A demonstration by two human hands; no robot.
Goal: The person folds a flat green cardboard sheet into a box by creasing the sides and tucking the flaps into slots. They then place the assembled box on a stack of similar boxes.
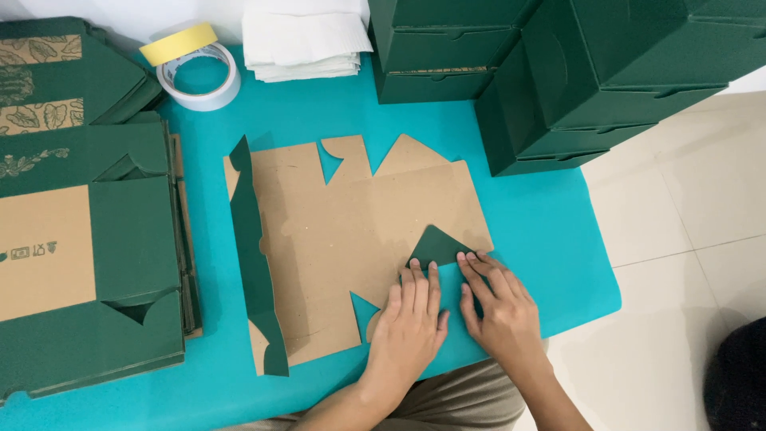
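Landmark: flat box blank [343, 231], brown side up, on the turquoise table [550, 239].
Folded flap [435, 246]: green triangle at the blank's near right corner, pointing away from the person.
Left hand [408, 327]: open, flat, fingertips at the flap's base.
Right hand [501, 307]: open, flat, beside the flap, equally near.
Blank's long axis: left-right.
Assembled green boxes [558, 72]: beyond the blank.

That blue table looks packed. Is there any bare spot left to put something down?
Bare blue table shows right of the flat cardboard sheet, below the stacked green boxes, and along the near edge left of the left hand. A small gap lies under the tape rolls. The left side is crowded with flattened boxes.
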